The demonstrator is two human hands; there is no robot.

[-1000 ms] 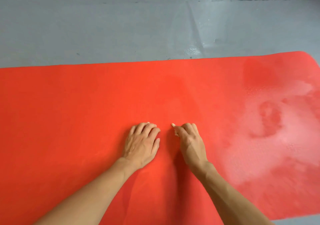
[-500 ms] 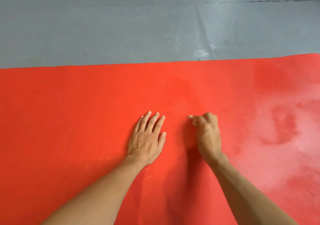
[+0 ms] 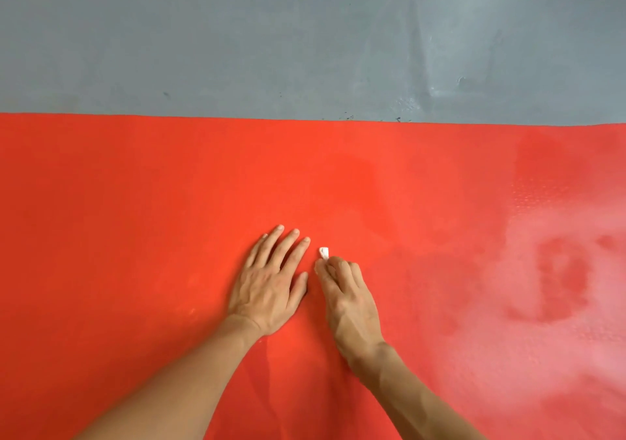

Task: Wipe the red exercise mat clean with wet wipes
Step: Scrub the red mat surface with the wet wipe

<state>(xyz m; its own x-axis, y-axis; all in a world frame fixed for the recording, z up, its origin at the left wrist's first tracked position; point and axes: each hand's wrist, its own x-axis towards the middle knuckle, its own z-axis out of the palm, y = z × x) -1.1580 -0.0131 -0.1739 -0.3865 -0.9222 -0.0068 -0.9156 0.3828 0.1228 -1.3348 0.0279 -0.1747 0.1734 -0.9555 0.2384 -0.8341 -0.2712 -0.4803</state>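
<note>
The red exercise mat (image 3: 135, 219) fills the lower two thirds of the view. My left hand (image 3: 271, 283) lies flat on it with fingers straight and spread. Just to its right, my right hand (image 3: 349, 297) has curled fingers gripping a small white wet wipe (image 3: 324, 252); only a bit of the wipe sticks out past the fingertips, against the mat. The two hands are almost touching.
A pale, shiny wet patch (image 3: 559, 287) covers the right part of the mat. Grey floor (image 3: 271, 50) lies beyond the mat's far edge, with a glossy streak at the upper right.
The left hand's fingers went from curled to flat and spread. The right hand with the wipe slid away from the left, then came back close beside it. The view shifted slightly.
</note>
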